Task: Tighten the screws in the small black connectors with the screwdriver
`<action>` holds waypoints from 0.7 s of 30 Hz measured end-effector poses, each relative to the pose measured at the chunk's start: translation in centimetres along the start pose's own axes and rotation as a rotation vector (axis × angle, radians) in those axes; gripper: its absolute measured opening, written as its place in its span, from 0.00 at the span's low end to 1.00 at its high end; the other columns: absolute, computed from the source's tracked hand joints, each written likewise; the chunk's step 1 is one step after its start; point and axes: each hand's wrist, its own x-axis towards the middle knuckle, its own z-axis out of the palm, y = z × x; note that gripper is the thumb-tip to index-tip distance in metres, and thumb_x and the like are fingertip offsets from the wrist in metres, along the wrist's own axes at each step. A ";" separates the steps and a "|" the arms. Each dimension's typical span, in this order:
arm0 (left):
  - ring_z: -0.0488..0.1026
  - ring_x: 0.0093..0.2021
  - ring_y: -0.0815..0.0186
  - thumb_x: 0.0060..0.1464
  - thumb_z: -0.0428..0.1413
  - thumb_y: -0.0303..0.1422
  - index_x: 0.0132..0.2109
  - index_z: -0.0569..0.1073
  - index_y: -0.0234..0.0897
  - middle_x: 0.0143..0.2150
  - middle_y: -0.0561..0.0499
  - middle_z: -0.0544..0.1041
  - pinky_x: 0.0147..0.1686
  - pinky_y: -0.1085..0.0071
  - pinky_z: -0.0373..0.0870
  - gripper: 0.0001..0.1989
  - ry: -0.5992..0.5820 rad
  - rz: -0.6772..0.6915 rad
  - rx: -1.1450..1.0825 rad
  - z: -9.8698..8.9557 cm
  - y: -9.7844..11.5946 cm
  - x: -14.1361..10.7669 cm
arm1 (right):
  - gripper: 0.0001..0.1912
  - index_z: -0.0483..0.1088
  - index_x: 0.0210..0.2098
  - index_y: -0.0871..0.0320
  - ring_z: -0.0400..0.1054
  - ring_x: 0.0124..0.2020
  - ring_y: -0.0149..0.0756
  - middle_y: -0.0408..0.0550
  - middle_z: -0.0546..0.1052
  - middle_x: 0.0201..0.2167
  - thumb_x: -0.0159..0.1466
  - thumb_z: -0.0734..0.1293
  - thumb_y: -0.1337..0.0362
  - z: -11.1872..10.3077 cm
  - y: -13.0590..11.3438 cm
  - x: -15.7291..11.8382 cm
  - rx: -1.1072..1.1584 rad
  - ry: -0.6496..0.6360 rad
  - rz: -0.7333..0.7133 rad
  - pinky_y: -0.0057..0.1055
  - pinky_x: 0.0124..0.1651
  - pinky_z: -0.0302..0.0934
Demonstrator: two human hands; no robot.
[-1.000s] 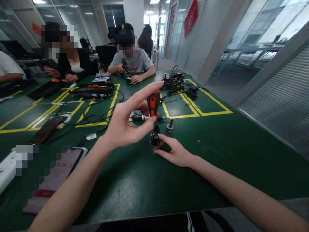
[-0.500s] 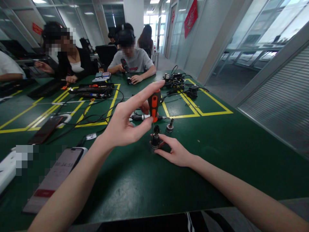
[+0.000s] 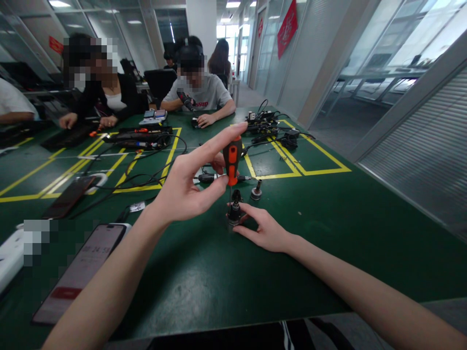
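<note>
My left hand [image 3: 193,182] holds an upright screwdriver [image 3: 232,163] with a black and orange handle, its index finger over the top and its thumb at the side. The shaft points down to a small black and metal part [image 3: 234,213] standing on the green table [image 3: 204,282]. Fingers and thumb of my right hand [image 3: 264,228] pinch the base of that part from the right. A similar small metal part [image 3: 256,190] stands just behind, touched by neither hand. Behind the screwdriver lies a dark pen-shaped tool [image 3: 207,178], partly hidden.
Phones [image 3: 83,272] and a white power strip [image 3: 12,253] lie at the left. Black cables [image 3: 146,177] cross the left middle; a cable pile [image 3: 266,124] lies farther back. Across the table, a person in grey [image 3: 215,90] holds a power tool [image 3: 185,99]. Others sit nearby.
My hands and the screwdriver have barely moved. Across the table, the power tool has shifted slightly left, and the dark-jacketed person's raised hand has come down to the table.
</note>
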 end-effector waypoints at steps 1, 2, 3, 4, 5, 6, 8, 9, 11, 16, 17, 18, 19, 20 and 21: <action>0.81 0.45 0.66 0.58 0.58 0.23 0.75 0.64 0.48 0.73 0.46 0.70 0.47 0.68 0.82 0.39 -0.001 -0.004 -0.005 0.0 0.0 0.0 | 0.27 0.67 0.66 0.61 0.83 0.39 0.40 0.59 0.83 0.53 0.69 0.72 0.64 0.0 0.0 0.0 0.000 0.001 -0.006 0.36 0.41 0.80; 0.81 0.45 0.66 0.58 0.58 0.23 0.74 0.64 0.48 0.73 0.46 0.70 0.46 0.68 0.82 0.39 -0.001 -0.010 -0.010 -0.1 0.1 0.0 | 0.27 0.67 0.66 0.61 0.83 0.39 0.40 0.59 0.83 0.54 0.70 0.72 0.64 0.0 -0.1 0.0 0.000 0.000 -0.008 0.37 0.42 0.80; 0.81 0.44 0.67 0.58 0.58 0.23 0.74 0.64 0.48 0.73 0.46 0.71 0.46 0.69 0.81 0.38 -0.002 -0.015 -0.013 -0.1 0.1 0.0 | 0.27 0.67 0.66 0.61 0.83 0.39 0.40 0.59 0.83 0.54 0.70 0.72 0.64 0.0 -0.1 0.1 -0.001 -0.004 -0.006 0.37 0.43 0.80; 0.80 0.43 0.67 0.58 0.58 0.23 0.74 0.65 0.48 0.72 0.46 0.71 0.45 0.69 0.81 0.38 -0.001 -0.019 -0.014 -0.1 0.2 0.0 | 0.27 0.67 0.66 0.61 0.83 0.39 0.40 0.59 0.83 0.54 0.70 0.72 0.64 0.0 -0.2 0.1 -0.003 -0.008 0.000 0.37 0.43 0.80; 0.80 0.42 0.68 0.58 0.58 0.23 0.74 0.65 0.48 0.72 0.46 0.72 0.45 0.69 0.81 0.38 -0.001 -0.023 -0.014 -0.1 0.2 0.0 | 0.27 0.67 0.66 0.60 0.83 0.39 0.40 0.59 0.83 0.54 0.69 0.72 0.64 0.0 -0.2 0.1 -0.006 -0.012 0.007 0.37 0.43 0.80; 0.80 0.42 0.68 0.58 0.58 0.23 0.73 0.65 0.47 0.71 0.47 0.72 0.45 0.69 0.80 0.38 0.000 -0.026 -0.015 -0.1 0.2 0.0 | 0.27 0.67 0.66 0.60 0.83 0.39 0.40 0.59 0.83 0.53 0.69 0.72 0.64 0.0 -0.2 0.1 -0.008 -0.015 0.012 0.37 0.43 0.80; 0.79 0.41 0.69 0.58 0.58 0.24 0.73 0.66 0.47 0.69 0.47 0.74 0.44 0.69 0.80 0.37 0.001 -0.032 -0.016 -0.1 0.2 0.0 | 0.27 0.67 0.66 0.60 0.83 0.39 0.40 0.59 0.83 0.54 0.69 0.72 0.64 0.0 -0.1 0.1 -0.007 -0.013 0.013 0.37 0.44 0.80; 0.79 0.40 0.69 0.58 0.58 0.24 0.73 0.66 0.47 0.69 0.47 0.74 0.44 0.69 0.80 0.37 0.001 -0.033 -0.016 -0.1 0.2 0.0 | 0.27 0.67 0.66 0.60 0.83 0.39 0.40 0.59 0.83 0.54 0.69 0.72 0.64 0.0 -0.1 0.0 -0.005 -0.012 0.013 0.37 0.44 0.80; 0.78 0.40 0.69 0.59 0.58 0.24 0.73 0.65 0.48 0.70 0.47 0.74 0.43 0.68 0.80 0.37 0.004 -0.023 -0.007 0.0 0.2 0.0 | 0.27 0.67 0.66 0.61 0.83 0.39 0.40 0.59 0.83 0.54 0.69 0.72 0.64 0.0 0.0 0.0 -0.002 -0.014 0.017 0.36 0.42 0.80; 0.75 0.39 0.67 0.59 0.61 0.25 0.73 0.65 0.52 0.68 0.49 0.74 0.41 0.65 0.80 0.37 0.038 0.010 0.038 0.4 0.0 -0.1 | 0.28 0.67 0.66 0.60 0.83 0.39 0.40 0.59 0.83 0.55 0.69 0.72 0.64 0.0 0.0 0.0 0.019 -0.013 0.026 0.35 0.40 0.80; 0.74 0.39 0.67 0.59 0.61 0.26 0.73 0.65 0.53 0.68 0.49 0.74 0.41 0.65 0.80 0.37 0.041 0.011 0.036 0.4 0.0 -0.1 | 0.28 0.67 0.66 0.60 0.83 0.40 0.40 0.59 0.83 0.55 0.69 0.72 0.64 0.0 0.0 0.0 0.021 -0.013 0.026 0.35 0.41 0.80; 0.74 0.39 0.67 0.59 0.61 0.26 0.73 0.65 0.53 0.68 0.49 0.73 0.41 0.64 0.79 0.37 0.041 0.011 0.032 0.5 0.0 -0.1 | 0.28 0.67 0.66 0.60 0.83 0.40 0.40 0.59 0.83 0.56 0.69 0.72 0.64 0.0 0.0 0.0 0.022 -0.015 0.026 0.35 0.41 0.80; 0.74 0.39 0.67 0.60 0.61 0.26 0.73 0.65 0.53 0.69 0.50 0.73 0.41 0.64 0.79 0.37 0.041 0.011 0.027 0.5 -0.1 -0.1 | 0.28 0.67 0.67 0.60 0.83 0.40 0.40 0.59 0.82 0.56 0.69 0.72 0.64 0.0 0.0 0.0 0.022 -0.016 0.025 0.36 0.42 0.80; 0.74 0.39 0.67 0.60 0.61 0.25 0.73 0.65 0.53 0.69 0.49 0.73 0.41 0.64 0.79 0.37 0.039 0.012 0.024 0.5 -0.1 -0.1 | 0.28 0.66 0.67 0.60 0.83 0.40 0.40 0.60 0.82 0.56 0.69 0.72 0.64 0.0 0.0 0.0 0.022 -0.018 0.024 0.36 0.43 0.80; 0.73 0.39 0.67 0.59 0.61 0.25 0.73 0.65 0.53 0.69 0.49 0.73 0.41 0.64 0.79 0.37 0.036 0.011 0.022 0.5 -0.1 -0.1 | 0.28 0.66 0.67 0.60 0.83 0.40 0.40 0.60 0.82 0.56 0.69 0.72 0.64 0.0 0.0 0.0 0.022 -0.020 0.024 0.37 0.43 0.80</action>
